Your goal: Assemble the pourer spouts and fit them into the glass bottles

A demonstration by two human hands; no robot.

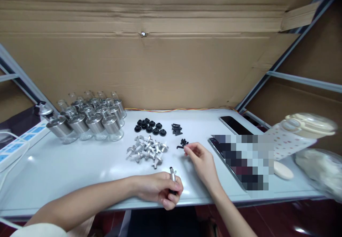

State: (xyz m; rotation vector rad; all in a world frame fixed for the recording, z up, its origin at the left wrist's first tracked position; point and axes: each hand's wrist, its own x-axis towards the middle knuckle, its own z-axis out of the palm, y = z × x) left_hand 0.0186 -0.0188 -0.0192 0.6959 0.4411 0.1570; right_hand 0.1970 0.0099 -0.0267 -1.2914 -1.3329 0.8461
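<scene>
Silver spout held; bottles unclear inside

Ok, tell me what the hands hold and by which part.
Left hand: a silver fitting, gripped around its lower part. Right hand: apparently a small black bent piece, pinched at its right end.

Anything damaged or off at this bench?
Yes: the cardboard backing has a small ragged hole near its upper middle, so it looks damaged. Also, only the front-left bottle wears a spout-like top; the other bottles show none. Silver parts lie jumbled on the table.
</scene>
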